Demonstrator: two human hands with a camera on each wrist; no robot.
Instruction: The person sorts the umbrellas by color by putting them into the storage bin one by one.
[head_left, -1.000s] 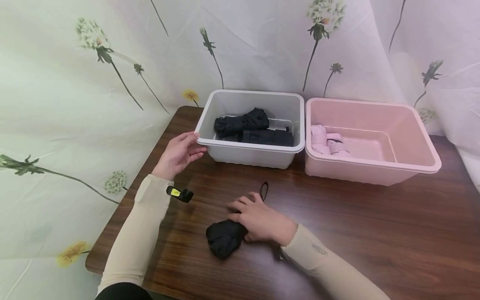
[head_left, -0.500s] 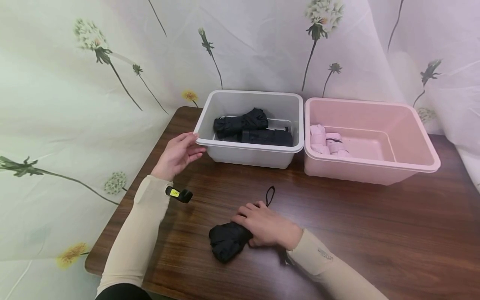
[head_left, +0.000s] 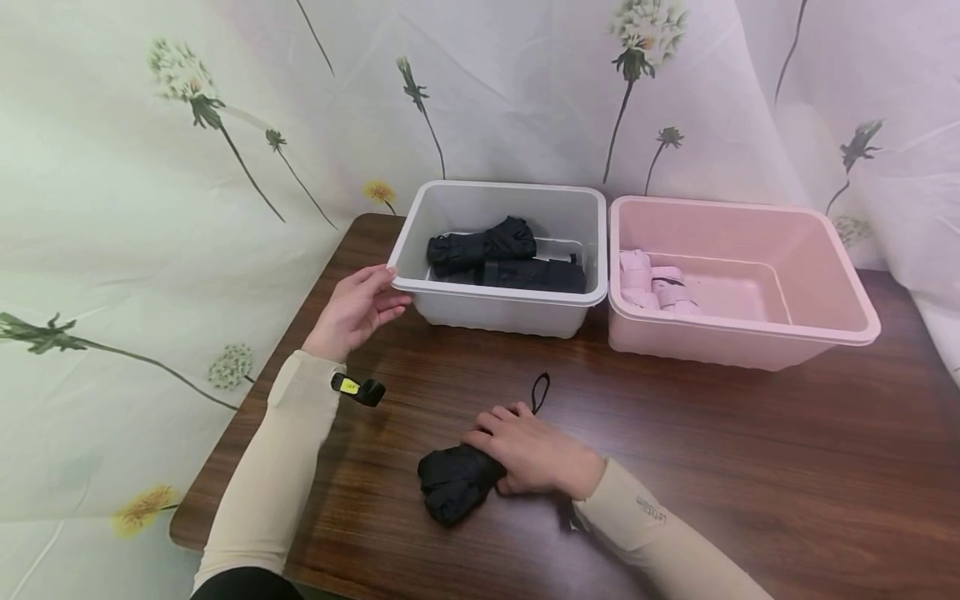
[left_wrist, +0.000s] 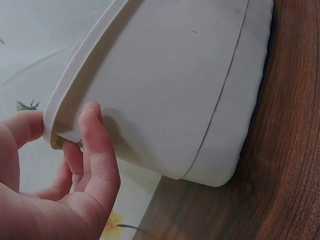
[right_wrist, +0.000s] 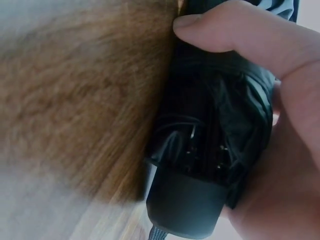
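My right hand (head_left: 536, 450) grips a folded black umbrella (head_left: 456, 483) lying on the brown table, its gathered canopy end towards the lower left. A wrist loop (head_left: 541, 392) sticks out past my fingers on the far side. In the right wrist view, the thumb lies across the fabric, and the umbrella's dark handle (right_wrist: 186, 205) points down, cord at its tip. My left hand (head_left: 351, 310) pinches the near left corner of the light grey bin (head_left: 498, 308). The left wrist view has the thumb against the rim (left_wrist: 75, 65), fingers bent below it.
Black folded umbrellas (head_left: 536, 275) lie inside the grey bin. Right beside it stands a pink bin (head_left: 720, 343) with pale pink rolled bundles (head_left: 637, 279) at its left end. A flower-printed cloth (head_left: 510, 100) hangs behind the wooden table (head_left: 720, 450).
Over the first half second, my right hand and the umbrella shifted slightly right and nearer, and its fingers settled round it. The left hand has stayed on the bin's corner.
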